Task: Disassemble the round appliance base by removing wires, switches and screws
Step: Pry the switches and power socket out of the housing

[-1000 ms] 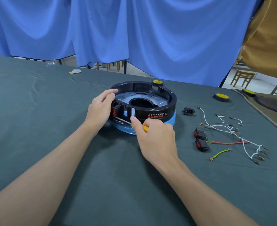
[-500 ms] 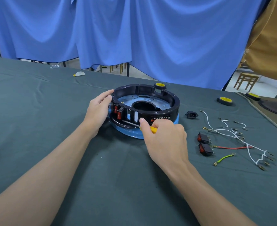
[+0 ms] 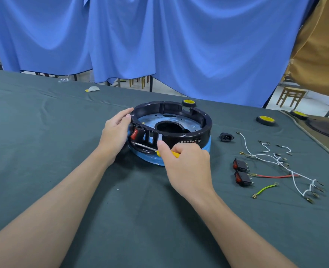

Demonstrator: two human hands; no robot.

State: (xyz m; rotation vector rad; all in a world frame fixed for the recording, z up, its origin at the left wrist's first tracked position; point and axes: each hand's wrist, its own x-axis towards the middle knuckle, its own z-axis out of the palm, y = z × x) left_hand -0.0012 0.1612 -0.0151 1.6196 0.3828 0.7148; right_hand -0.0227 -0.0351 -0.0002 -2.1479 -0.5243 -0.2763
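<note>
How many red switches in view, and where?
3. The mounted switch sits in the base's left wall, beside the left hand. The far loose switch and near loose switch lie on the cloth right of the base. More may be hidden inside.

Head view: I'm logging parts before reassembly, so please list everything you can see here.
round appliance base: 1, black ring on blue bottom, table centre
mounted switch: 1, red, base's left front wall
screwdriver: 1, yellow handle, steel shaft, across base's front
loose switches: 2, black with red rockers, right of base
power socket: 1, black, just right of base
white wires: several, tangled, far right
red wire: 1, beside loose switches
green-yellow wire: 1, nearest of the wires
discs: 3, black with yellow tops, far side of table
tablecloth: 1, dark green
curtain: blue, behind table
left hand: grips base's left rim
right hand: holds screwdriver handle
</note>
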